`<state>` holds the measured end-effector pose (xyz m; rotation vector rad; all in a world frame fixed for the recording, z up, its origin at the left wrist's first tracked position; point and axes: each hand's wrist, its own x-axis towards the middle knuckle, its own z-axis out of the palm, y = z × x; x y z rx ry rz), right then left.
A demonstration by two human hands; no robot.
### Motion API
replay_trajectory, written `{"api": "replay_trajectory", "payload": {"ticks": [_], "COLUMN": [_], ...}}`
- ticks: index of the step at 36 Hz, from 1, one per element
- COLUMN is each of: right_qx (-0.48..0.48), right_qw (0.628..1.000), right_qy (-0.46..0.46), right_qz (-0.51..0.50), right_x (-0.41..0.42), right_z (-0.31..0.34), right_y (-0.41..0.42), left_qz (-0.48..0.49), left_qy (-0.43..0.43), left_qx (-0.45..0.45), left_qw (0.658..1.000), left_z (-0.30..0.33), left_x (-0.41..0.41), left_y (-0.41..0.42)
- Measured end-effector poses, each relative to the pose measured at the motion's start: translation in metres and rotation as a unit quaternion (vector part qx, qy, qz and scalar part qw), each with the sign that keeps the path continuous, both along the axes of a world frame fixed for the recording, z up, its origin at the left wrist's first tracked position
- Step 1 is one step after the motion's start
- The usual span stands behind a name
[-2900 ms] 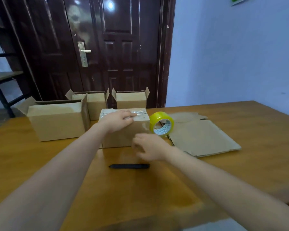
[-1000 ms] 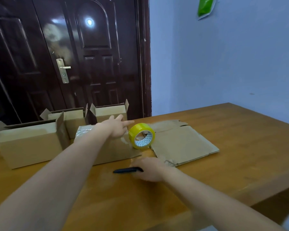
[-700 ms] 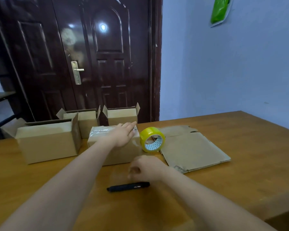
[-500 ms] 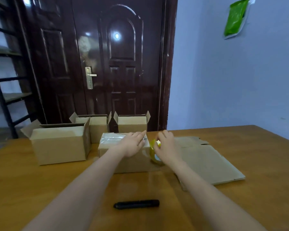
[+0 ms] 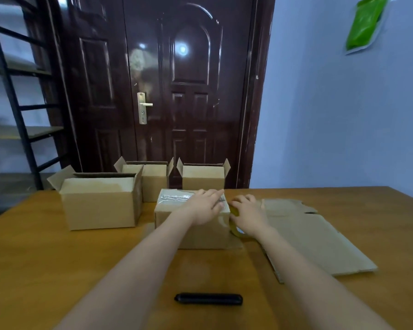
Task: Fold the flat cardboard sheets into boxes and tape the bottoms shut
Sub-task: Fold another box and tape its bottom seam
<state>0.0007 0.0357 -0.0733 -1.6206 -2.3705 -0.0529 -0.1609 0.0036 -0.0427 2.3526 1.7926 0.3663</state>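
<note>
Behind the wooden table (image 5: 57, 270) three boxes (image 5: 100, 203) stand finished; left hand (image 5: 204, 208) lies flat on a fourth box (image 5: 191, 231), right hand (image 5: 248, 214) grips the tape roll (image 5: 236, 231); flat sheets (image 5: 320, 241) remain.

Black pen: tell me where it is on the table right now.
In the head view the black pen lies flat on the table near its front edge, between the two forearms, in front of the taped box; neither hand touches it.

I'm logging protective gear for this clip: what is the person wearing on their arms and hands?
Nothing shows: the left hand and right hand are bare, without gloves, and no rings, watch or bands are visible. Both forearms are uncovered down to the frame's lower edge, no sleeve in view.
</note>
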Motion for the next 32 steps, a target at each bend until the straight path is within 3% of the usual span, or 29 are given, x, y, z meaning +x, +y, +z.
{"api": "replay_trajectory", "payload": {"ticks": [7, 18, 32], "right_qx": [0.041, 0.022, -0.027], "right_qw": [0.997, 0.980, 0.974], "right_qy": [0.062, 0.195, 0.226], "right_qz": [-0.011, -0.029, -0.025], "right_x": [-0.005, 0.005, 0.011], "right_z": [-0.007, -0.011, -0.006], "right_y": [-0.004, 0.009, 0.019], "left_qz": [-0.002, -0.024, 0.003], "left_qy": [-0.003, 0.026, 0.087], "left_qx": [0.004, 0.009, 0.012], "left_qw": [1.000, 0.999, 0.996], "left_z": [-0.002, 0.002, 0.013], "left_x": [-0.002, 0.000, 0.015], "left_y": [-0.002, -0.004, 0.000]}}
